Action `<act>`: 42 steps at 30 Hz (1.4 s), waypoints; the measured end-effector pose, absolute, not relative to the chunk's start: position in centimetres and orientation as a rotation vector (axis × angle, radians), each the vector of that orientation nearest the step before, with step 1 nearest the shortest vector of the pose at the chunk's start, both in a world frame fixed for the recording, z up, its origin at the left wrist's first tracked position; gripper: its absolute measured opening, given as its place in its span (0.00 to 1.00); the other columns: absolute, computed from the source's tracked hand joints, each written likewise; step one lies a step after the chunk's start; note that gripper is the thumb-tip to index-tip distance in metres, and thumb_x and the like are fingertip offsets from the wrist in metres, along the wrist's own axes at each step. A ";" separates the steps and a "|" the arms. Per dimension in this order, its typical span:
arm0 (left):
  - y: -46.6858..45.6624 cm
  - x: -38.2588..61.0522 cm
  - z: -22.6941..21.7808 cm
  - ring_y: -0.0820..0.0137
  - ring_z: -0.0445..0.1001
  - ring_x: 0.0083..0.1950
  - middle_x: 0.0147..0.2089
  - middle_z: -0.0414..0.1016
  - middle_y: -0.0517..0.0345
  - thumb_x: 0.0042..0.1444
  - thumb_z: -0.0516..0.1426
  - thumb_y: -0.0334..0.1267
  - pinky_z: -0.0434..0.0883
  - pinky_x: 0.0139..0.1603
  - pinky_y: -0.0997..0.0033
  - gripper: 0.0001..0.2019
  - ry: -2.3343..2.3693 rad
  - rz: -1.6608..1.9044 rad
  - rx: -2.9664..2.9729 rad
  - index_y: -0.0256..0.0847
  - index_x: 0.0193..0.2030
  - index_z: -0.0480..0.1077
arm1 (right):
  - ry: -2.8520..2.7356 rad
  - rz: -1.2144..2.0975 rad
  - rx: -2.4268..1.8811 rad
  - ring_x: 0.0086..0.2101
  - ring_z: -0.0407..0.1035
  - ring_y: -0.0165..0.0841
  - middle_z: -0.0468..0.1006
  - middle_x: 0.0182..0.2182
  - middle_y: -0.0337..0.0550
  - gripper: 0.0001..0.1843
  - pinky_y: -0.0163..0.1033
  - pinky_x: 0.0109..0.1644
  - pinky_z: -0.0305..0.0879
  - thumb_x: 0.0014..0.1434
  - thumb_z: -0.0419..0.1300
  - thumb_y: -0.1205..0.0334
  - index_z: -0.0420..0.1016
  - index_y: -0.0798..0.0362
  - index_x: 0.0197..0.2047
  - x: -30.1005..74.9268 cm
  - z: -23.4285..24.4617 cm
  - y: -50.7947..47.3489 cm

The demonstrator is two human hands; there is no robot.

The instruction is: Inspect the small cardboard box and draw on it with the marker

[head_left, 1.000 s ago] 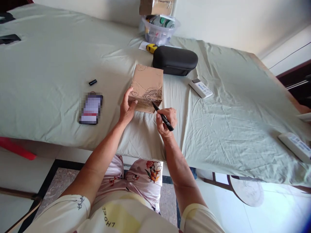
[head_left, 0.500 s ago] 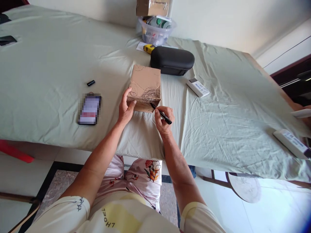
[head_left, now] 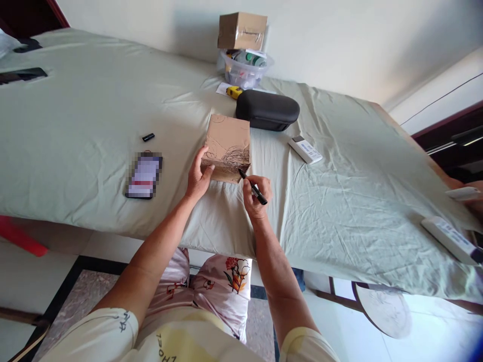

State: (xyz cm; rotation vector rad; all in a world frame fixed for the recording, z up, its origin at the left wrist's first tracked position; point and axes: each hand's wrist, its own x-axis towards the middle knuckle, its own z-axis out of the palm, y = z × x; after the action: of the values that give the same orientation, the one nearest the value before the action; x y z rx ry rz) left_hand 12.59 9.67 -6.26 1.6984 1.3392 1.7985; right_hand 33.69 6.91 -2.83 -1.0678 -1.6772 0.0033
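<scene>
A brown cardboard box point(head_left: 229, 134) covered in dark scribbled lines lies on the green tablecloth point(head_left: 181, 120) in front of me. My left hand point(head_left: 199, 175) grips the box's left near corner, thumb on the near side and fingers along the left side. In my right hand point(head_left: 257, 195) is a black marker pen point(head_left: 258, 193), pinched by the fingers, with its tip at the right part of the box's near side. Left of the box lie a black pen cap point(head_left: 148, 137) and a phone point(head_left: 143, 176) with its screen lit.
Behind the box are a black zip case point(head_left: 267, 109), a yellow tape measure point(head_left: 234, 92) and a clear plastic basket point(head_left: 245, 73) topped by another carton point(head_left: 242, 31). White-and-grey devices point(head_left: 305, 150) lie to the right. Another person's hand point(head_left: 471, 193) shows at the right edge.
The view has tilted up a little, so everything sits lower in the picture. The pen tip remains at the box's near side, and my left hand keeps its grip.
</scene>
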 end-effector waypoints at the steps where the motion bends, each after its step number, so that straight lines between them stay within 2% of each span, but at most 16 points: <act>1: 9.6 12.6 -6.2 0.56 0.67 0.79 0.76 0.69 0.44 0.70 0.55 0.65 0.60 0.82 0.53 0.35 1.340 1.798 1.698 0.46 0.74 0.62 | -1.680 0.013 -1.074 0.31 0.73 0.35 0.81 0.29 0.41 0.18 0.47 0.46 0.69 0.73 0.55 0.46 0.76 0.48 0.36 33.7 -2.9 7.0; 7: 9.3 12.9 -6.2 0.56 0.65 0.80 0.78 0.67 0.43 0.71 0.54 0.64 0.59 0.83 0.53 0.35 1.368 1.802 1.667 0.46 0.76 0.61 | -1.684 0.042 -1.044 0.34 0.76 0.36 0.84 0.32 0.42 0.18 0.46 0.46 0.70 0.73 0.55 0.45 0.77 0.48 0.39 33.9 -2.9 7.3; 10: 9.4 13.1 -6.6 0.57 0.63 0.81 0.79 0.65 0.44 0.71 0.55 0.63 0.58 0.84 0.54 0.35 1.408 1.824 1.620 0.46 0.77 0.60 | -1.715 0.077 -1.018 0.32 0.75 0.35 0.83 0.30 0.41 0.20 0.45 0.44 0.70 0.73 0.56 0.44 0.76 0.48 0.36 33.9 -3.0 7.3; 13: 9.8 13.1 -7.1 0.58 0.66 0.80 0.78 0.65 0.41 0.71 0.56 0.60 0.61 0.82 0.56 0.35 1.445 1.859 1.500 0.45 0.76 0.59 | -1.633 0.135 -1.057 0.29 0.72 0.33 0.78 0.26 0.39 0.22 0.43 0.40 0.69 0.73 0.56 0.41 0.74 0.48 0.34 34.2 -3.2 7.4; 16: 10.0 12.9 -7.3 0.60 0.72 0.75 0.75 0.70 0.39 0.71 0.57 0.56 0.68 0.77 0.56 0.32 1.462 1.835 1.451 0.43 0.74 0.60 | -1.382 0.147 -1.069 0.28 0.70 0.32 0.74 0.27 0.37 0.21 0.42 0.38 0.68 0.73 0.55 0.42 0.73 0.48 0.37 35.0 -3.3 7.9; 18: 10.1 12.9 -7.3 0.60 0.74 0.72 0.72 0.72 0.38 0.70 0.58 0.52 0.70 0.75 0.55 0.29 1.473 1.816 1.455 0.41 0.72 0.61 | -1.227 0.092 -1.103 0.32 0.71 0.33 0.74 0.31 0.38 0.18 0.42 0.41 0.70 0.74 0.53 0.44 0.72 0.48 0.40 36.0 -3.4 8.5; 21: 10.0 12.8 -7.3 0.62 0.75 0.70 0.70 0.74 0.39 0.69 0.57 0.46 0.71 0.73 0.56 0.26 1.511 1.801 1.429 0.40 0.70 0.63 | -1.273 0.068 -1.300 0.43 0.74 0.38 0.78 0.41 0.45 0.15 0.48 0.51 0.72 0.71 0.55 0.48 0.75 0.49 0.48 37.3 -3.8 9.9; 22: 9.9 12.8 -7.3 0.62 0.76 0.69 0.70 0.74 0.40 0.68 0.57 0.44 0.72 0.71 0.57 0.26 1.532 1.792 1.412 0.41 0.70 0.62 | -1.341 0.085 -1.405 0.45 0.74 0.40 0.79 0.44 0.47 0.17 0.51 0.54 0.72 0.68 0.58 0.48 0.76 0.49 0.52 37.6 -4.0 10.3; 24: 9.6 12.8 -7.1 0.62 0.76 0.68 0.70 0.73 0.39 0.66 0.58 0.43 0.73 0.70 0.58 0.27 1.598 1.783 1.395 0.42 0.71 0.61 | -1.433 0.125 -1.656 0.52 0.73 0.47 0.79 0.51 0.54 0.27 0.57 0.59 0.69 0.62 0.65 0.48 0.75 0.51 0.61 37.9 -4.5 10.9; 27: 8.9 12.7 -6.3 0.57 0.71 0.73 0.72 0.70 0.37 0.63 0.60 0.42 0.70 0.73 0.54 0.31 1.726 1.802 1.481 0.41 0.72 0.61 | -1.540 0.150 -1.915 0.60 0.68 0.53 0.76 0.61 0.61 0.39 0.63 0.65 0.62 0.59 0.68 0.46 0.70 0.52 0.70 37.8 -5.0 11.0; 30: 7.9 12.3 -5.1 0.54 0.71 0.73 0.70 0.72 0.36 0.62 0.60 0.40 0.68 0.75 0.51 0.28 1.795 1.806 1.635 0.39 0.69 0.65 | -1.647 0.158 -2.004 0.62 0.65 0.53 0.76 0.62 0.60 0.35 0.61 0.66 0.59 0.62 0.65 0.48 0.73 0.51 0.69 37.5 -4.9 10.7; 33: 5.8 11.4 -4.1 0.56 0.73 0.71 0.67 0.76 0.40 0.63 0.58 0.38 0.69 0.74 0.53 0.24 1.909 1.774 1.718 0.41 0.66 0.69 | -1.673 0.158 -2.033 0.62 0.65 0.53 0.76 0.62 0.60 0.29 0.60 0.67 0.58 0.64 0.62 0.51 0.77 0.51 0.66 37.4 -4.7 10.3; 37: 0.9 8.2 -3.6 0.56 0.76 0.69 0.64 0.77 0.42 0.65 0.54 0.37 0.71 0.73 0.53 0.20 2.270 1.589 1.603 0.40 0.63 0.69 | -1.656 0.170 -2.010 0.62 0.65 0.54 0.76 0.63 0.61 0.29 0.61 0.67 0.58 0.64 0.63 0.52 0.77 0.52 0.66 37.4 -4.7 10.3; 40: -2.5 4.6 -3.2 0.54 0.75 0.70 0.68 0.73 0.38 0.67 0.52 0.39 0.72 0.73 0.53 0.23 2.593 1.353 1.397 0.39 0.68 0.64 | -1.617 0.188 -1.974 0.61 0.66 0.54 0.77 0.62 0.60 0.31 0.62 0.66 0.59 0.62 0.65 0.51 0.77 0.51 0.66 37.3 -5.0 10.7; 42: -3.6 2.4 -2.6 0.48 0.67 0.77 0.73 0.67 0.30 0.67 0.52 0.42 0.66 0.78 0.49 0.29 2.721 1.209 1.316 0.32 0.72 0.59 | -1.569 0.182 -1.931 0.61 0.67 0.54 0.76 0.63 0.59 0.31 0.62 0.65 0.60 0.62 0.65 0.50 0.76 0.50 0.66 37.2 -5.2 11.0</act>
State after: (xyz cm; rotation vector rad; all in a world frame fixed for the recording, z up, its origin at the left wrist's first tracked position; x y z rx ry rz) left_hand 2.36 -3.63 -2.59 1.3160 2.7214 1.2093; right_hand 37.23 10.96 -5.20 -1.9313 -1.5686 0.1820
